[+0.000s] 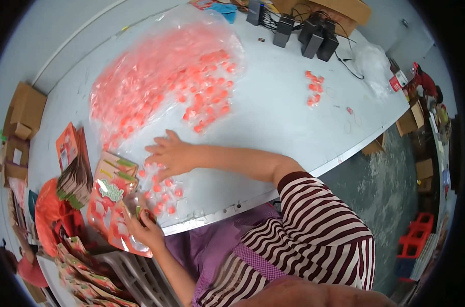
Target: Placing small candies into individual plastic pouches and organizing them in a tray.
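My left hand grips the lower right edge of a pink printed pouch, which lies tilted over the table's near left edge. Its fingers curl around a shiny, folded part of the pouch. My right hand reaches across the table with fingers spread, its fingertips just above a small group of individually wrapped red candies. Some of these candies lie partly under the hand. Beyond it, a large clear plastic bag spreads out, full of the same candies, with several loose ones around its open side.
A stack of printed pouches stands left of the held pouch. More pouches fill the lower left beside a grey crate. Several candies lie far right. Black devices with cables stand at the back. Other people are at both sides.
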Demonstrator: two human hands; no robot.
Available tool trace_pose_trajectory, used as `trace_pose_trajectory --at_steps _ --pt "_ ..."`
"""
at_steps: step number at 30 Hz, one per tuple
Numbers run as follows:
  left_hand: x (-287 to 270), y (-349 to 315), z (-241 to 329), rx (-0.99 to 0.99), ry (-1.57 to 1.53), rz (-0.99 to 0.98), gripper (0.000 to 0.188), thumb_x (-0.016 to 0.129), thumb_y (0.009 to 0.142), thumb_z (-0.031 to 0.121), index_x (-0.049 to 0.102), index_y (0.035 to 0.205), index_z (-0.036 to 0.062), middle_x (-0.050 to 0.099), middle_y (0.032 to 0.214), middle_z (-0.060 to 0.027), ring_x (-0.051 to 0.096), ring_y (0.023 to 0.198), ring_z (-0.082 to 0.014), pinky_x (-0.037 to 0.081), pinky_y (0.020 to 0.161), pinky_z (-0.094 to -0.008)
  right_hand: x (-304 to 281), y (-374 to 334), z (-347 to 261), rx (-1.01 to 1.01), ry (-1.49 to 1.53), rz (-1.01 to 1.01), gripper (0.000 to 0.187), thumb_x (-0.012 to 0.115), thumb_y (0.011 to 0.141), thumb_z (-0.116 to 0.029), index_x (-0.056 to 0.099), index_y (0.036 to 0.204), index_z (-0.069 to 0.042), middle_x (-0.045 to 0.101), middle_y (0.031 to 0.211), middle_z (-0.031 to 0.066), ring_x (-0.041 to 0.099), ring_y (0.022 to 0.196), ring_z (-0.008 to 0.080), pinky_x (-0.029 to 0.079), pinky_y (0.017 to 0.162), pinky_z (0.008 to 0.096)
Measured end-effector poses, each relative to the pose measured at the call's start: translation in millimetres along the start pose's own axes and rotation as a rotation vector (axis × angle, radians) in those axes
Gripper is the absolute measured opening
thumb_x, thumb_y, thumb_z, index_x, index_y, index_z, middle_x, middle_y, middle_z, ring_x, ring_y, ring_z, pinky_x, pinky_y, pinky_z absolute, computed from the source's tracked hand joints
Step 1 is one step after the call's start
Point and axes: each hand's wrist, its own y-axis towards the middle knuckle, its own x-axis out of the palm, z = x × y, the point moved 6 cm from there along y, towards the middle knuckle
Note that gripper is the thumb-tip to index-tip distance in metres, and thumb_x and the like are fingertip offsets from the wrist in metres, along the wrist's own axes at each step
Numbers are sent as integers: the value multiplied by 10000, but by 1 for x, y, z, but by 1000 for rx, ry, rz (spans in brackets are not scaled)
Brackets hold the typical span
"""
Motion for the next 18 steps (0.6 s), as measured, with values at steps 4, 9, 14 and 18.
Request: trace_pose_trajectory --at_steps 4,9,14,18 --pt "8 -4 -12 -85 -50 -79 215 528 875 165 558 898 -47 569 879 -203 546 808 -367 430 728 -407 -6 2 -7 -85 12 106 698 504 758 -644 441 1298 -207 295 1424 140 221 1306 394 108 1004 623" --pt "7 -3 -10 -43 -25 -54 217 525 875 166 554 889 -49 564 869 -213 537 812 -381 421 733 -421 0 2 -28 -120 9 -71 697 519 735 -660 472 1284 -233 303 1422 139 218 1307 395 113 993 629" --pt "-9 -11 -11 -329 -201 -165 169 507 882 131 556 880 -31 566 863 -164 561 820 -288 438 738 -371 7 6 -42 -237 18 120 537 580 695 -592 601 1110 -251 532 1135 67 442 1108 272 274 883 546" --pt "2 -15 -33 -399 -386 -66 127 499 883 97 580 887 0 572 908 -113 542 856 -232 428 790 -324 8 2 -27 -245 -77 434 253 639 661 -432 631 756 -198 558 802 -6 526 803 218 366 677 436"
